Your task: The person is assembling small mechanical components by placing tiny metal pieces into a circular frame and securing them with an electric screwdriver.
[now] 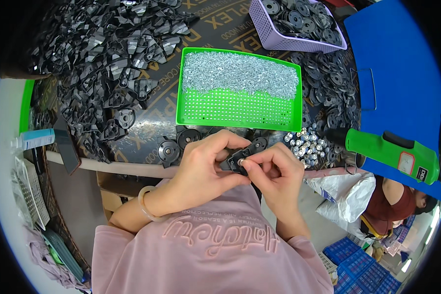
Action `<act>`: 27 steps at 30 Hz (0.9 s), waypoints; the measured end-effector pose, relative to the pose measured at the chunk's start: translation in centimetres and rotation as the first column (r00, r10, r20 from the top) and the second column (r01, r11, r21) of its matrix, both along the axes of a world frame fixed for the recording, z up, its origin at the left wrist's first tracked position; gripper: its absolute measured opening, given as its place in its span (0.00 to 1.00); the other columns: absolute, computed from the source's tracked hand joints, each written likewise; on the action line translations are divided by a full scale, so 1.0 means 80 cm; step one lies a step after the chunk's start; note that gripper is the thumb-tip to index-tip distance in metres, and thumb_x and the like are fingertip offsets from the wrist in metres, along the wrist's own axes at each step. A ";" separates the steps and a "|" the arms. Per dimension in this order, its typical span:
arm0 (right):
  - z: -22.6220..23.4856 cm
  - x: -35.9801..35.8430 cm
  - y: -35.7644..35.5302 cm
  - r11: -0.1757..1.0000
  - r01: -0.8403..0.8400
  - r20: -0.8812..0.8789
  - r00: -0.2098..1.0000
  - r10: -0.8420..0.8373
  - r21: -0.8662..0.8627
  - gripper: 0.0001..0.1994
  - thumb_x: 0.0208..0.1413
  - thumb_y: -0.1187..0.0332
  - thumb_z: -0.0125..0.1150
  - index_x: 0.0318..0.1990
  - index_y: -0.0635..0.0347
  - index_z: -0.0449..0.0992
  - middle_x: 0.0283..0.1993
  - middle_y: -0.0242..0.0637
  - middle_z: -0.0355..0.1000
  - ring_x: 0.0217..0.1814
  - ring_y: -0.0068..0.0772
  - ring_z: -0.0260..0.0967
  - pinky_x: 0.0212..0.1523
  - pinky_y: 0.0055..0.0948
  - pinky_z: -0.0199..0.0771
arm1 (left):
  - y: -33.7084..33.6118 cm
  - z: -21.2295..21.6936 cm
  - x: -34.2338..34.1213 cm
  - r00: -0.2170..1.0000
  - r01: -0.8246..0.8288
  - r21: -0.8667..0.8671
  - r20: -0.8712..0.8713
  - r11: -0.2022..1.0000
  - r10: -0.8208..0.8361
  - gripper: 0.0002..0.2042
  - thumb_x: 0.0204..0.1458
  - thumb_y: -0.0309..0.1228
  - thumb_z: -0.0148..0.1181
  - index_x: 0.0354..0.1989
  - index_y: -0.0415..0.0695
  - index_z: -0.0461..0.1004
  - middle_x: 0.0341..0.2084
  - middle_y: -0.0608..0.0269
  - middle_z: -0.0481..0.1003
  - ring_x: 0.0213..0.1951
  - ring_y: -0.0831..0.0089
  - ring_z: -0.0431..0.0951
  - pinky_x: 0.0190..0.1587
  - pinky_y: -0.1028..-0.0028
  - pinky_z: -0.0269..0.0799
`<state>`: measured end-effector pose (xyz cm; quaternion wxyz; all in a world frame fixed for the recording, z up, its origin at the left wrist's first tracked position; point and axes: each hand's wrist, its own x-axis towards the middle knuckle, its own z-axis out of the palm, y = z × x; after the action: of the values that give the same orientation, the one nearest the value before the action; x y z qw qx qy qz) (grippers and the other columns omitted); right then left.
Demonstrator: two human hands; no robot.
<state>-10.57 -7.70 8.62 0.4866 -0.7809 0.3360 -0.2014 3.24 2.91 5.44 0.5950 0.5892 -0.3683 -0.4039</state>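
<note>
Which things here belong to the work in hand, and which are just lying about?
Likely part of the work:
black part held by the left fingers
small shiny piece pinched by the right fingers
loose shiny pieces
green tray of tiny metal pieces
heaped black parts
lilac basket of dark discs
green tool, perhaps

Seemingly just lying about:
dark slab
pale blue bottle
cardboard box
white sack

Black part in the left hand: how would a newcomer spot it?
Find the green tray on the table. Just below it in the picture, the left hand holds the black part. Unlike the loose black pieces nearby, it is gripped, and the right hand pinches a small shiny piece at it.
</note>
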 end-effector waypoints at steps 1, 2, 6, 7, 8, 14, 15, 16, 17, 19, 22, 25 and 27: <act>-0.001 -0.001 -0.001 1.000 -0.001 -0.003 1.000 0.001 0.001 0.06 0.46 0.76 0.74 0.28 0.60 0.80 0.24 0.26 0.64 0.22 0.13 0.58 0.20 0.18 0.53 | -0.001 -0.001 -0.002 1.000 0.003 0.000 0.000 1.000 -0.003 0.27 0.36 0.19 0.76 0.48 0.37 0.74 0.35 0.62 0.76 0.26 0.84 0.70 0.27 0.79 0.72; -0.003 -0.002 -0.001 1.000 0.002 -0.003 1.000 -0.002 0.001 0.06 0.46 0.76 0.74 0.28 0.60 0.80 0.24 0.26 0.64 0.22 0.13 0.58 0.20 0.18 0.53 | -0.003 -0.003 -0.003 1.000 -0.023 -0.026 0.020 0.999 0.023 0.27 0.36 0.19 0.76 0.50 0.38 0.75 0.36 0.61 0.77 0.29 0.82 0.73 0.28 0.78 0.73; -0.011 -0.009 -0.005 0.997 -0.001 0.024 1.000 -0.001 0.072 0.07 0.47 0.78 0.73 0.27 0.62 0.78 0.27 0.22 0.60 0.25 0.09 0.51 0.22 0.13 0.47 | -0.005 0.012 0.007 0.980 0.113 0.029 0.160 0.993 -0.116 0.32 0.38 0.18 0.76 0.58 0.37 0.73 0.41 0.65 0.75 0.33 0.85 0.66 0.29 0.83 0.65; -0.011 -0.010 -0.006 0.997 -0.008 0.024 1.000 0.006 0.081 0.07 0.47 0.79 0.73 0.27 0.62 0.78 0.27 0.22 0.59 0.25 0.09 0.51 0.22 0.13 0.48 | -0.004 0.010 0.007 0.980 0.116 0.027 0.160 0.993 -0.119 0.32 0.38 0.18 0.76 0.58 0.37 0.73 0.41 0.65 0.75 0.33 0.85 0.66 0.29 0.83 0.65; -0.012 -0.011 -0.006 0.997 -0.003 0.022 1.000 0.002 0.079 0.07 0.47 0.79 0.73 0.27 0.62 0.78 0.27 0.22 0.59 0.25 0.09 0.51 0.22 0.13 0.48 | -0.005 0.006 0.006 0.976 0.120 -0.010 0.183 0.993 -0.116 0.32 0.38 0.18 0.76 0.58 0.38 0.74 0.40 0.65 0.75 0.32 0.84 0.65 0.28 0.82 0.63; -0.017 -0.031 -0.018 0.965 0.039 0.145 0.986 -0.079 0.261 0.06 0.46 0.77 0.75 0.28 0.60 0.81 0.23 0.20 0.61 0.23 0.09 0.52 0.22 0.17 0.47 | -0.005 0.017 0.009 0.989 0.150 0.029 0.012 0.988 -0.150 0.31 0.39 0.15 0.73 0.58 0.40 0.74 0.44 0.65 0.75 0.28 0.82 0.64 0.29 0.81 0.63; -0.018 -0.040 -0.026 0.970 0.090 0.127 0.984 -0.121 0.227 0.05 0.46 0.77 0.75 0.28 0.60 0.82 0.23 0.21 0.63 0.23 0.09 0.52 0.22 0.17 0.47 | -0.004 0.019 0.009 0.986 0.140 0.082 -0.105 0.987 -0.131 0.31 0.40 0.14 0.72 0.58 0.39 0.74 0.46 0.65 0.74 0.27 0.81 0.64 0.30 0.82 0.64; -0.016 -0.049 -0.035 0.973 0.133 0.116 0.981 -0.157 0.191 0.05 0.46 0.77 0.75 0.29 0.59 0.82 0.23 0.21 0.64 0.23 0.09 0.52 0.22 0.17 0.47 | 0.002 0.004 0.008 0.975 0.139 0.042 -0.179 0.989 -0.129 0.32 0.41 0.12 0.70 0.59 0.36 0.71 0.50 0.64 0.73 0.30 0.81 0.68 0.36 0.82 0.70; -0.006 -0.057 -0.048 0.963 0.203 0.033 0.977 -0.212 0.177 0.05 0.46 0.77 0.74 0.29 0.59 0.83 0.23 0.21 0.66 0.24 0.09 0.53 0.23 0.17 0.48 | 0.002 0.005 0.010 0.974 0.143 0.038 -0.182 0.989 -0.133 0.32 0.41 0.12 0.70 0.59 0.36 0.71 0.50 0.64 0.73 0.30 0.81 0.68 0.36 0.82 0.70; -0.017 -0.084 -0.094 0.932 0.192 -0.164 0.954 -0.250 -0.307 0.04 0.48 0.74 0.72 0.31 0.63 0.83 0.22 0.26 0.67 0.22 0.16 0.58 0.23 0.20 0.54 | -0.001 0.007 0.013 0.962 0.133 -0.003 -0.241 0.991 -0.130 0.33 0.41 0.11 0.69 0.60 0.32 0.69 0.52 0.61 0.72 0.36 0.79 0.75 0.47 0.80 0.74; -0.043 -0.099 -0.157 0.770 0.270 -0.150 0.892 -0.425 -0.578 0.09 0.48 0.76 0.70 0.39 0.61 0.82 0.31 0.38 0.74 0.33 0.30 0.72 0.34 0.30 0.70 | -0.003 0.021 0.019 0.972 0.180 0.083 -0.166 0.980 -0.165 0.34 0.40 0.10 0.69 0.61 0.33 0.69 0.52 0.61 0.72 0.42 0.79 0.74 0.50 0.80 0.71; -0.055 -0.071 -0.203 0.625 0.084 -0.081 0.970 -0.231 -0.776 0.16 0.46 0.77 0.69 0.45 0.58 0.81 0.41 0.41 0.75 0.44 0.41 0.73 0.46 0.36 0.72 | -0.002 0.016 0.008 0.968 0.084 0.021 -0.237 0.996 -0.076 0.35 0.39 0.12 0.71 0.61 0.35 0.69 0.49 0.64 0.73 0.36 0.84 0.65 0.43 0.82 0.66; -0.055 -0.050 -0.210 0.518 -0.063 -0.253 0.918 -0.304 -0.853 0.17 0.46 0.75 0.68 0.46 0.55 0.81 0.42 0.36 0.73 0.47 0.42 0.69 0.49 0.37 0.72 | -0.001 0.016 0.014 0.977 0.136 0.022 -0.171 0.990 -0.130 0.35 0.39 0.11 0.71 0.62 0.35 0.70 0.47 0.65 0.73 0.36 0.84 0.64 0.44 0.82 0.66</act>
<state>-14.53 -24.47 4.25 -0.0433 -0.9147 0.3353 -0.2215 4.33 2.86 6.69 0.5856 0.5368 -0.3484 -0.4975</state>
